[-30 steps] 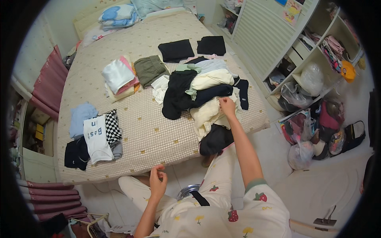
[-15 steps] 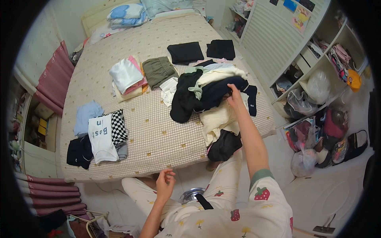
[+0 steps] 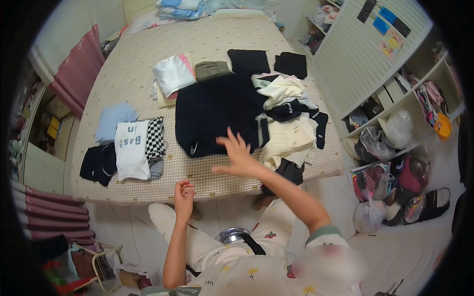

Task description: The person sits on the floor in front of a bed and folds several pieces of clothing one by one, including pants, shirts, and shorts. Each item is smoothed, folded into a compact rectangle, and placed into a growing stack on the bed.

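A dark navy garment lies spread flat on the beige bed. My right hand hovers over its near edge with fingers spread and nothing in it. My left hand is raised by the bed's front edge, fingers loosely curled and empty. To the right of the dark garment sits a heap of cream and dark clothes.
Folded clothes lie on the bed: a white printed top, a checked piece, a blue piece, a black piece, a white-pink stack, an olive piece, two black pieces. Shelves and bags stand right.
The dark garment has come out of the heap and now lies spread flat on the bed. My right hand has moved from the heap back toward the near edge.
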Available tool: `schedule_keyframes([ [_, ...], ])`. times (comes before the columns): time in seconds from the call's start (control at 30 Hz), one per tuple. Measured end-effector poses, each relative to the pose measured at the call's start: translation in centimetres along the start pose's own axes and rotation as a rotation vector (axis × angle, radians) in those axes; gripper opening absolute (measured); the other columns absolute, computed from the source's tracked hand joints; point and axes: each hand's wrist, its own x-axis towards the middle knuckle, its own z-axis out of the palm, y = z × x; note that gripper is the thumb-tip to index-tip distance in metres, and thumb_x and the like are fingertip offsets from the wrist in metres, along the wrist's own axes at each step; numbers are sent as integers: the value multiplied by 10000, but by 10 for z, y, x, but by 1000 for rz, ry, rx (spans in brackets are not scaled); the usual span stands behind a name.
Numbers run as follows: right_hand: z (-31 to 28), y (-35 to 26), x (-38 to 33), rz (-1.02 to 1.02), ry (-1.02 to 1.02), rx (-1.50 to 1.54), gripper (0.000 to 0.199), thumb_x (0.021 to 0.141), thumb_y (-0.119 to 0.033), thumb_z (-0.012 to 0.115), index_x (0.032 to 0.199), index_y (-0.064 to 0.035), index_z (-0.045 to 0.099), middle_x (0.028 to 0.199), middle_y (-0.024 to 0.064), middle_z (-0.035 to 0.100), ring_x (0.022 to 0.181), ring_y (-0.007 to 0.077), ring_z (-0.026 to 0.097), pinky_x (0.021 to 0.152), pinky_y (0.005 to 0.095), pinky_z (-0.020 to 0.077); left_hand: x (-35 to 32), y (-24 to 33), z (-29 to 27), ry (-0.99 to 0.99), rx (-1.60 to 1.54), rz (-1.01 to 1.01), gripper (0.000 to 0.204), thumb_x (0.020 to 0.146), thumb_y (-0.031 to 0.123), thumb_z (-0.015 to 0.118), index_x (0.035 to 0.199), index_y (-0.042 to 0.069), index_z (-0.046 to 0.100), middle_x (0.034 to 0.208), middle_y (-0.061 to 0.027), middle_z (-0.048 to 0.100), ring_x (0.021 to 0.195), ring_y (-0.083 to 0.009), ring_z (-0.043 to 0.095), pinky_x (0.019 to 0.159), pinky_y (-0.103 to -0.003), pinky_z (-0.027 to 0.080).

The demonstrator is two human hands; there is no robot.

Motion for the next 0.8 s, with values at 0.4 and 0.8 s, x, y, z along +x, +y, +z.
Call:
schedule_keyframes([
  [0.4, 89, 121, -32, 373, 238, -88, 699, 675, -218, 805, 1218, 21, 436, 1184, 215, 477, 1109, 387, 465, 971, 431, 376, 58, -34, -25, -42, 732, 214, 352, 690, 10, 651, 1031, 55, 577, 963, -92, 588, 850, -282, 579, 785, -367, 474],
  [0.8, 118, 165, 2, 996, 164, 1733, 228, 876, -278, 665, 945, -90, 555, 766, 18, 572, 634, 159, 540, 535, 336, 464, 116, -5, 143, -179, 938, 422, 376, 728, 320, 746, 968, 53, 631, 927, -117, 636, 942, -297, 561, 771, -413, 447],
])
